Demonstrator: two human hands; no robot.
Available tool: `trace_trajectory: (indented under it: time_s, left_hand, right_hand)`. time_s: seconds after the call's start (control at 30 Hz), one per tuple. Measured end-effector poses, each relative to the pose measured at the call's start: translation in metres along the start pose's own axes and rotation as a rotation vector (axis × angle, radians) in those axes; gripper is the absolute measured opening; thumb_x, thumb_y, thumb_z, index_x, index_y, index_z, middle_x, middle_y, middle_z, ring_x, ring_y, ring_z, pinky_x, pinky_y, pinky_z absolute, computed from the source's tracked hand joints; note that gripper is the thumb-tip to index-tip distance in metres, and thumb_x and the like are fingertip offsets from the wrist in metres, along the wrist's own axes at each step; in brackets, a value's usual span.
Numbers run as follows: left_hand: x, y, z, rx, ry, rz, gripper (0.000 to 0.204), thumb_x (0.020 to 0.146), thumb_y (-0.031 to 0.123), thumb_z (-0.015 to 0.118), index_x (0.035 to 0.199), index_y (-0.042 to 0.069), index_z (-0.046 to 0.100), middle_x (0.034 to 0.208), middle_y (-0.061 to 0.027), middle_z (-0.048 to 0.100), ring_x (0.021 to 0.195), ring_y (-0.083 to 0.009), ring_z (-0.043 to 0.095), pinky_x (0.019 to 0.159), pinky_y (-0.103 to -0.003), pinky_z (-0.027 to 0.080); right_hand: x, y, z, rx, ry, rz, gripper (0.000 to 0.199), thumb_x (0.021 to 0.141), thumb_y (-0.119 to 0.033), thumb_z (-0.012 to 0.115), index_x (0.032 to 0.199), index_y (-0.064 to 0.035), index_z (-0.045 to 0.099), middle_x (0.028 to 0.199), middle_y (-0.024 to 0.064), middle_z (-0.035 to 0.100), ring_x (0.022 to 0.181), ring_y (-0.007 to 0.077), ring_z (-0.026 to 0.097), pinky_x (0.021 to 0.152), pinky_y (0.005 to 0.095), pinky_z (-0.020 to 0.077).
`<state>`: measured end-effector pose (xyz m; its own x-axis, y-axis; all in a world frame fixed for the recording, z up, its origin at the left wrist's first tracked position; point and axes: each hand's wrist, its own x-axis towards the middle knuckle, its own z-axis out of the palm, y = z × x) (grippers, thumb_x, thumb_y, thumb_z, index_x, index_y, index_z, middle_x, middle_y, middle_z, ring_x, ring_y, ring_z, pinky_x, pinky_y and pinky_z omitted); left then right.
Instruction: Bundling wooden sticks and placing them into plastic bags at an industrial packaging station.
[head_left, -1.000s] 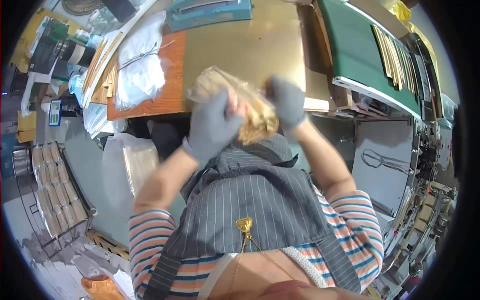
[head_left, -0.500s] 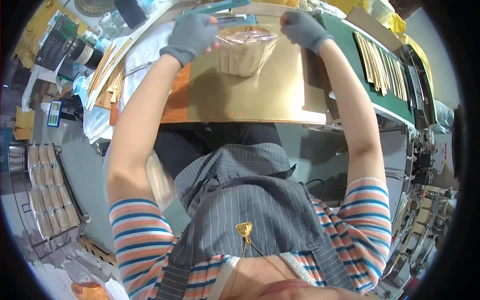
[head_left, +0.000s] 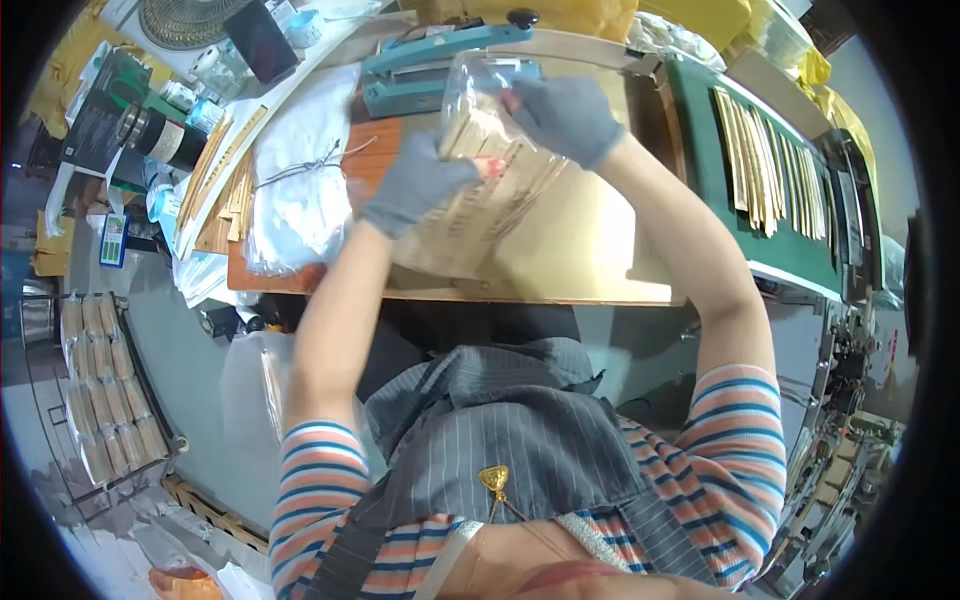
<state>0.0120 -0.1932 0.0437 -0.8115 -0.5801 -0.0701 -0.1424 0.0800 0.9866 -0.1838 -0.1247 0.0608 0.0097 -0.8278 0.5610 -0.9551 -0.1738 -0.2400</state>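
Both my hands wear grey gloves and hold a clear plastic bag packed with thin tan wooden sticks, tilted above the tan worktable. My left hand grips the bag's left side near its middle. My right hand holds the bag's upper end, where the empty plastic stands up. A teal heat sealer lies just behind the bag on the table.
A stack of white plastic bags tied with string lies left of my hands. Bundles of wooden sticks lie further left. A green mat with rows of sticks is on the right. A rack of filled bags stands lower left.
The bag went from close to my chest out over the table, then drew back a little and tilted. My left hand moved from the bag's top edge down to its side.
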Motion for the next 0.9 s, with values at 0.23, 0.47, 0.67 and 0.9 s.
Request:
trace_trajectory:
  time_s: [0.23, 0.47, 0.67, 0.9]
  left_hand:
    - [0.089, -0.135, -0.022, -0.308, 0.173, -0.147, 0.045, 0.074, 0.028, 0.073, 0.106, -0.003, 0.062, 0.100, -0.0054, 0.063, 0.089, -0.0122, 0.057, 0.082, -0.025, 0.043]
    - [0.140, -0.127, -0.066, -0.375, 0.361, -0.255, 0.051, 0.075, 0.028, 0.073, 0.112, -0.004, 0.058, 0.107, -0.0074, 0.060, 0.095, -0.0149, 0.055, 0.084, -0.026, 0.042]
    - [0.132, -0.146, -0.050, -0.210, 0.350, -0.018, 0.042, 0.077, 0.022, 0.070, 0.106, -0.006, 0.060, 0.103, -0.0081, 0.061, 0.091, -0.0123, 0.055, 0.082, -0.025, 0.043]
    - [0.123, -0.129, -0.060, -0.422, 0.313, -0.090, 0.040, 0.075, 0.021, 0.071, 0.104, -0.004, 0.061, 0.100, -0.0063, 0.062, 0.088, -0.0125, 0.057, 0.078, -0.026, 0.045]
  right_hand:
    - [0.078, 0.090, 0.067, -0.166, 0.222, 0.466, 0.032, 0.083, -0.040, 0.051, 0.083, -0.0083, 0.058, 0.083, 0.0130, 0.062, 0.079, 0.0323, 0.060, 0.068, 0.0415, 0.0468]
    - [0.112, 0.087, 0.075, -0.224, 0.071, 0.418, 0.032, 0.081, -0.038, 0.053, 0.087, -0.0071, 0.059, 0.084, 0.0169, 0.061, 0.080, 0.0357, 0.060, 0.069, 0.0436, 0.0464]
    - [0.069, 0.125, 0.117, -0.264, -0.101, 0.591, 0.025, 0.081, -0.032, 0.051, 0.083, -0.0079, 0.058, 0.081, 0.0172, 0.062, 0.078, 0.0364, 0.060, 0.068, 0.0455, 0.0463]
    - [0.075, 0.123, 0.133, -0.259, -0.048, 0.598, 0.022, 0.077, -0.030, 0.053, 0.081, -0.0094, 0.060, 0.085, 0.0149, 0.062, 0.081, 0.0340, 0.060, 0.068, 0.0428, 0.0475]
